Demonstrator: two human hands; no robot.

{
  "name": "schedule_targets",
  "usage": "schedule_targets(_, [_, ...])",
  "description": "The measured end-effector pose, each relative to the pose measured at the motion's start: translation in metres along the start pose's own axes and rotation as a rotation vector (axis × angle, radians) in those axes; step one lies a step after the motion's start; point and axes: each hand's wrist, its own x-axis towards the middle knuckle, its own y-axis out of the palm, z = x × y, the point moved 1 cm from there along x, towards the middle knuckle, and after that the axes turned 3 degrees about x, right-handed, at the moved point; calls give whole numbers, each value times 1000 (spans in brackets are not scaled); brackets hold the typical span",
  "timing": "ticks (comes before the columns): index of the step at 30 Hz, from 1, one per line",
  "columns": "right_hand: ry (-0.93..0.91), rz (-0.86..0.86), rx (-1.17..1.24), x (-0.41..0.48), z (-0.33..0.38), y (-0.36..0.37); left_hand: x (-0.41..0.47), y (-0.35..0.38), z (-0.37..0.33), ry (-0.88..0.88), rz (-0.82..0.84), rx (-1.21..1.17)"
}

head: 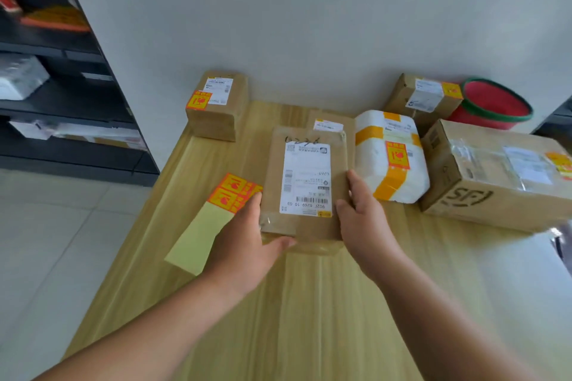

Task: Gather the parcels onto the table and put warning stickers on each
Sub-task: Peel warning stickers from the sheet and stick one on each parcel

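1. Parcel under handling: a flat brown cardboard parcel (305,185) lies at the middle of the wooden table (325,303), shipping label up, stacked on another flat parcel (328,125) whose label shows behind it.
2. Left hand (244,244) clasps the near left corner, thumb along the front edge; right hand (360,210) presses flat-fingered against the right edge. Both hold it; neither is closed into a fist.
3. No warning sticker is visible on this parcel. The carton at the back left (216,105), the white foam box (391,155) and the two cartons to the right already carry one.
4. Sticker sheet (216,213) lies just left, partly under the left hand.
5. Recommended: square the parcel, keep one hand steadying it, peel one sticker, and press it onto bare cardboard clear of the barcode.
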Motion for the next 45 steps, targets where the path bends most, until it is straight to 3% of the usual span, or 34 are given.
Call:
schedule_targets(7, [176,63,-92,-52,-64,-23,-63,46,8,-103,157,8])
schedule_targets(13, [253,55,-99,-75,-97,-43,-71,65,5,-198,324,170])
schedule_targets(18, [299,96,-249,-72,-110,-56,-80,91,-4,-269,415,167])
schedule_targets(22, [188,147,-485,-58,-102,-69,-89,107,-7,-316,504,117])
schedule_targets(24, [142,93,-592,-50,-98,-78,-90,107,-13,-318,578,107])
schedule_targets(30, [184,-47,-505,-76,-110,-76,-30,79,-41,-133,135,374])
schedule_targets(34, [311,-120,-399,-97,-125,-71,16,88,-49,-15,202,478])
schedule_targets(38, [455,-173,-323,-103,-127,-72,33,104,-40,-78,359,532])
schedule_targets(45, [392,-251,-162,-46,-110,-80,1,82,-10,-208,206,649])
